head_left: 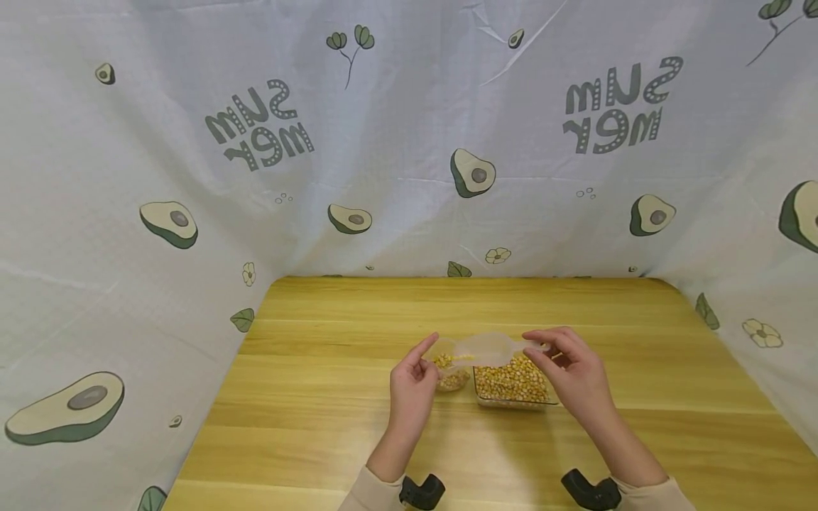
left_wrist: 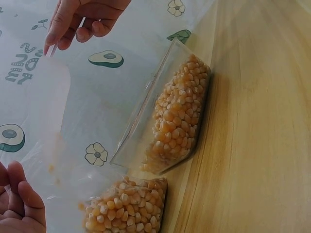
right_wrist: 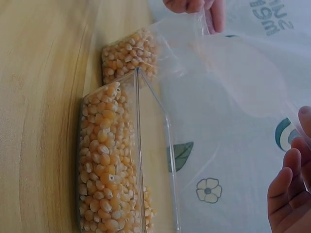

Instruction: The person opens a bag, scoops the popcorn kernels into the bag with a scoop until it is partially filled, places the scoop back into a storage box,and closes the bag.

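Head view: I see the right hand [head_left: 577, 375] pinching the handle of a translucent white plastic scoop [head_left: 491, 349] between thumb and fingers. The scoop is up over the wooden tabletop [head_left: 307, 426], well in from its left and right edges, blade at the mouth of a thin, clear plastic bag [head_left: 442, 348] part-filled with yellow corn kernels [head_left: 452, 384]. The left hand [head_left: 412, 389] holds the bag's rim, index finger stretched out. A clear, hard-walled rectangular box [head_left: 516, 404] of corn sits just beside the bag, on the side toward the tabletop's right edge.

Left wrist view: the scoop tilts down from the right fingertips. Looks light, stiff and a bit slick to me, so I'd stick with the handle.

Right wrist view: the bag's probably limp and slippery; I'd hold the rim. Left fingers are right there, but I can't tell which ones pinch.
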Available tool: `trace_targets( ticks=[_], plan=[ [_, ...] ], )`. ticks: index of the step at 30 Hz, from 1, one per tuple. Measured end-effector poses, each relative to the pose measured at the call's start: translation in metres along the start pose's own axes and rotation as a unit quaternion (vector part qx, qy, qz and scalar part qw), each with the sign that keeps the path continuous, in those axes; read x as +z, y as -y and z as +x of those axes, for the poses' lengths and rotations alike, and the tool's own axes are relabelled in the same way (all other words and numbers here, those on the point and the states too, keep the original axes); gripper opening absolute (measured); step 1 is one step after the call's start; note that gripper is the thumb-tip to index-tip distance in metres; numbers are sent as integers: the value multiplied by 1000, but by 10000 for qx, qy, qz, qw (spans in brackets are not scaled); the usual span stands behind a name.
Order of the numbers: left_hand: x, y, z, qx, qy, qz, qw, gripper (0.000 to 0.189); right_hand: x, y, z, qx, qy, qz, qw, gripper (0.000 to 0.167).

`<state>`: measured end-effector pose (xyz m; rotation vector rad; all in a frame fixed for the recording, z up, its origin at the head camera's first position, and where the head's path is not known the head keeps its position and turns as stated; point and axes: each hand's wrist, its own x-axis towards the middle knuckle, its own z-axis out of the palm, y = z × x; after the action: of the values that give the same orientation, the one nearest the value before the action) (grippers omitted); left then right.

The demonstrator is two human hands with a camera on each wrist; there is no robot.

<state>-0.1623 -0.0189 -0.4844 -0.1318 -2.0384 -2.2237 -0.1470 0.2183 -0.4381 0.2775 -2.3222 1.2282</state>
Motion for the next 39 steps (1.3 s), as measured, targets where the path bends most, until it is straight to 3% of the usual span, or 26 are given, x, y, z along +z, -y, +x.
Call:
trace_targets(
  ticks=[9,27,39],
  plan=[
    [1,0,0,26,-131,4,9999,51,-1,0,-1,-1,49,-21,10000,24],
    [1,0,0,-87,-102,-7,9999,52,-3,-13,-9,85,367,-329,9988,20],
    [1,-2,-1,-119,-98,-54,9999,51,-6,-22,-15,563,461,-455,9963,15]
  ],
)
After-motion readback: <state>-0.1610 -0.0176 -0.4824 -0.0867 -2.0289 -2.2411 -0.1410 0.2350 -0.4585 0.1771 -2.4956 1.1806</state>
